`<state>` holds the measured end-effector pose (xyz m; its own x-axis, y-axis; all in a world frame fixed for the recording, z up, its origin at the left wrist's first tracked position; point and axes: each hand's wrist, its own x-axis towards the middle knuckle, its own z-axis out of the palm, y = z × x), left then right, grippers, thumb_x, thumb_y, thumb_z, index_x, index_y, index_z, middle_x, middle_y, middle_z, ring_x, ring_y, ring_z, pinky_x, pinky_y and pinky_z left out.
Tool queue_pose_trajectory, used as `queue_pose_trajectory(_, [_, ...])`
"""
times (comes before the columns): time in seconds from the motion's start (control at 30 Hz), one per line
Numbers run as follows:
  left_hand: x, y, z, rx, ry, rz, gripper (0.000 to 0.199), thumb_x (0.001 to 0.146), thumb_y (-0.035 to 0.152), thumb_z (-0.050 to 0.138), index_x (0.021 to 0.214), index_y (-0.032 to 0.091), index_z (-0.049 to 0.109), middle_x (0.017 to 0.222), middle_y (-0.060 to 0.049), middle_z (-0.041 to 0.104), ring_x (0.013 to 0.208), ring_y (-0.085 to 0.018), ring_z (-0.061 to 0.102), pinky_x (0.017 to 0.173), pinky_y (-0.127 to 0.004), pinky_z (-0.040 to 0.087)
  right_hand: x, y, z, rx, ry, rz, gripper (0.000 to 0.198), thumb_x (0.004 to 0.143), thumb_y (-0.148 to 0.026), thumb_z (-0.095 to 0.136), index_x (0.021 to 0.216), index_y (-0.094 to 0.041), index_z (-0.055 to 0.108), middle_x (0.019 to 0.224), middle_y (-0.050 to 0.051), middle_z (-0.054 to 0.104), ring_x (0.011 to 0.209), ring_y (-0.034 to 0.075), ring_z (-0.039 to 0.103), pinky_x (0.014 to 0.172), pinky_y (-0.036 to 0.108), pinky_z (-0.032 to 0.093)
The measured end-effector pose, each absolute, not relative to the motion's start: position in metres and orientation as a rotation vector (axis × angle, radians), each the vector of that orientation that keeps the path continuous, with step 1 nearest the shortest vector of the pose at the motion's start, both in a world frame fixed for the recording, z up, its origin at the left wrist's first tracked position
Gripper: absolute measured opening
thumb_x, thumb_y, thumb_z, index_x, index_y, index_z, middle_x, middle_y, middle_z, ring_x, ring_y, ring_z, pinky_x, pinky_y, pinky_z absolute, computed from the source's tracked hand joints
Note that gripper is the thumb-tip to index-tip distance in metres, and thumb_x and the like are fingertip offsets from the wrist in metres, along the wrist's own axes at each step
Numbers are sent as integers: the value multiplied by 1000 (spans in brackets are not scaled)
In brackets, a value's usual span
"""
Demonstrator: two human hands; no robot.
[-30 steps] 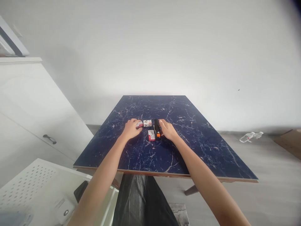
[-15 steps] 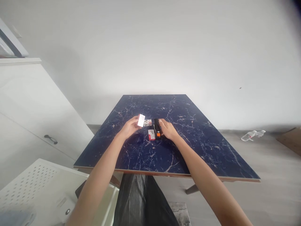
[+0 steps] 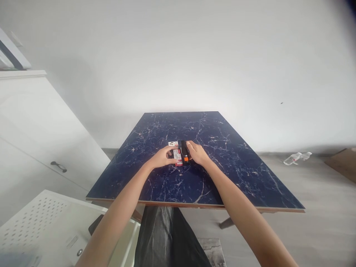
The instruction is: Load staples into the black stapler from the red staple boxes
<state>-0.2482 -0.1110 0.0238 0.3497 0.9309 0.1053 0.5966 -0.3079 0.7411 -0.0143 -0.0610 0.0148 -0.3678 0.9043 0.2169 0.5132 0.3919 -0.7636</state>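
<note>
My left hand (image 3: 164, 156) has its thumb and fingers closed around a small red-and-white box (image 3: 177, 153). This box is held at the left side of a black stapler-like object (image 3: 183, 148) with an orange part at its near end. My right hand (image 3: 196, 152) grips that black object from the right, thumb on top; its other fingers are mostly hidden. Just beyond the left fingertips is a second small box, white with dark print (image 3: 172, 143). A third red-and-white box (image 3: 179, 163) shows partly below the held one.
The blue marble-patterned table (image 3: 222, 178) stands against a white wall. To the left are a white cabinet (image 3: 30, 122) and a white perforated unit (image 3: 33, 215). Plastic bottles (image 3: 297, 158) lie on the floor at right, near a brown cardboard box (image 3: 342, 163).
My left hand has moved right and nearer, bringing its box from beside the far box to over the near one, next to the black object. My right hand has kept its grip.
</note>
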Motion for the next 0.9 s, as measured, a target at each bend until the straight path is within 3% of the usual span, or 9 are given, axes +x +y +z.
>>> queue_pose_trajectory(0.1, [-250,-113,25,2116,1351,669,84,72,51,81,148,30,49,143,-13,54,115,-31,60,92,-41,50,-14,-60,14,-1206,-2034,750,48,105,-52,25,110,-24,64,86,5,72,75,21,70,73,31,52])
queue_pose_trajectory(0.3, [-247,-116,24,2194,1375,636,90,72,49,81,152,31,44,144,-14,52,132,-37,48,108,-50,41,-13,-60,15,-1208,-1994,836,46,105,-53,28,113,-24,63,95,6,73,69,20,70,67,29,53])
queue_pose_trajectory(0.57, [-245,-115,24,2207,1328,656,89,75,40,79,154,30,39,147,-12,53,123,-34,57,96,-45,50,-12,-65,21,-1264,-1888,1166,47,98,-53,51,134,-22,54,107,10,73,56,17,69,54,28,57])
queue_pose_trajectory(0.77, [-245,-115,23,2171,1339,650,88,75,41,79,153,29,41,139,-12,59,108,-31,64,86,-41,53,-12,-62,18,-1228,-1850,1223,53,93,-53,60,134,-21,54,116,12,71,58,16,70,54,30,60])
queue_pose_trajectory(0.9, [-244,-116,21,2183,1342,647,85,76,43,78,152,29,42,140,-11,58,111,-30,63,86,-41,54,-12,-62,17,-1253,-1832,1215,55,92,-55,61,135,-22,55,114,11,72,58,16,69,53,29,60])
